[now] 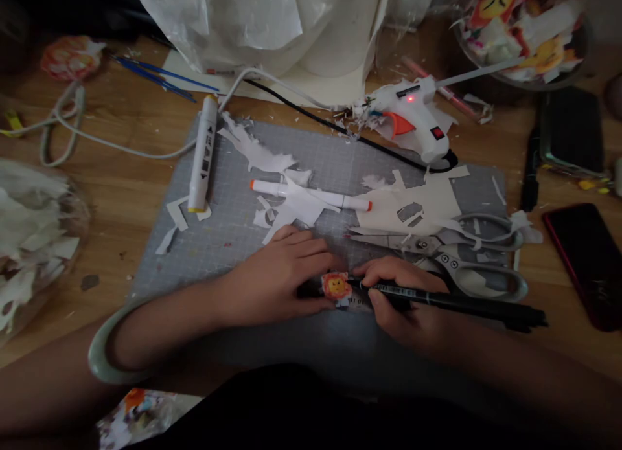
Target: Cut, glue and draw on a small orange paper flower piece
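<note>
A small paper cutout [337,285] with an orange-yellow drawn face and a reddish border lies low over the middle of the grey cutting mat [194,262]. My left hand [286,275] is closed at its left edge, thumb below and fingers above. In my right hand [408,301] is a black marker pen [451,301], its tip pointing left at the cutout's right edge. A dark flat piece partly shows beneath the cutout; its kind is hard to make out. Just beyond my right hand rest large scissors [466,259] with grey handles, blades slightly apart.
White paper scraps [301,204], an orange-ended marker [354,204] and a yellow-ended marker [203,155] lie on the mat. Behind stands a glue gun [413,116], red light lit, with cables. Phone [587,262] at right; bag of scraps [34,236] at left; tub of cutouts [525,81] back right.
</note>
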`<state>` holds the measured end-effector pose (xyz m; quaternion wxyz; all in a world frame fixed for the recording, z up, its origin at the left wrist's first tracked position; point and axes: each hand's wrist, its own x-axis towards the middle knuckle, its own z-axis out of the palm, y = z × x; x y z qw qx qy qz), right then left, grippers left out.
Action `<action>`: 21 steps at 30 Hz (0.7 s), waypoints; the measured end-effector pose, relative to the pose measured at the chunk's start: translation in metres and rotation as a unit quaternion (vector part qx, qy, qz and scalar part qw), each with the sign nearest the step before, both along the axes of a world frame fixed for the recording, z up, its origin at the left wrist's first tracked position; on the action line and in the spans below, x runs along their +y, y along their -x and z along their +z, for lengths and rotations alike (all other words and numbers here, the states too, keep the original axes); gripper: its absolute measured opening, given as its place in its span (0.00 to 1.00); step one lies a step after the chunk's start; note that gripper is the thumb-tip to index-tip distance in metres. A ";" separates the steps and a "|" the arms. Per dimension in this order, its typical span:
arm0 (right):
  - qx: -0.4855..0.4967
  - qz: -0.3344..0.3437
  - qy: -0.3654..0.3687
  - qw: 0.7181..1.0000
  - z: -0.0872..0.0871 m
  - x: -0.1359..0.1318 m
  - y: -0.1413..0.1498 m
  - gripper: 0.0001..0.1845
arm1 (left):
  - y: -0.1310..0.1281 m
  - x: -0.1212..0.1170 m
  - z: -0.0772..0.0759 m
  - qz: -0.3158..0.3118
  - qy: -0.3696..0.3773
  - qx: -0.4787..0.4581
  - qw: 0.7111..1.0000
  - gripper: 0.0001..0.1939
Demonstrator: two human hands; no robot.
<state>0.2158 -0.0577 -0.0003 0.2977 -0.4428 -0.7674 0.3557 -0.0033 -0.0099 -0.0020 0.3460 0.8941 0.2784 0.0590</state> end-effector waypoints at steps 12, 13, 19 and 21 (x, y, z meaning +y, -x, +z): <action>0.043 -0.017 0.043 0.998 -0.003 -0.001 -0.005 0.06 | 0.000 -0.001 -0.001 0.002 -0.002 -0.006 1.000 0.16; 0.033 -0.011 0.042 0.999 -0.003 -0.001 -0.004 0.06 | 0.000 -0.001 -0.001 0.002 -0.002 -0.005 1.000 0.16; -0.002 -0.003 0.003 1.000 0.002 0.001 0.001 0.04 | 0.000 -0.001 0.000 0.008 -0.003 -0.007 1.000 0.18; -0.016 -0.001 -0.005 1.000 0.002 0.002 0.002 0.03 | 0.000 -0.001 0.000 0.009 -0.006 -0.008 1.000 0.19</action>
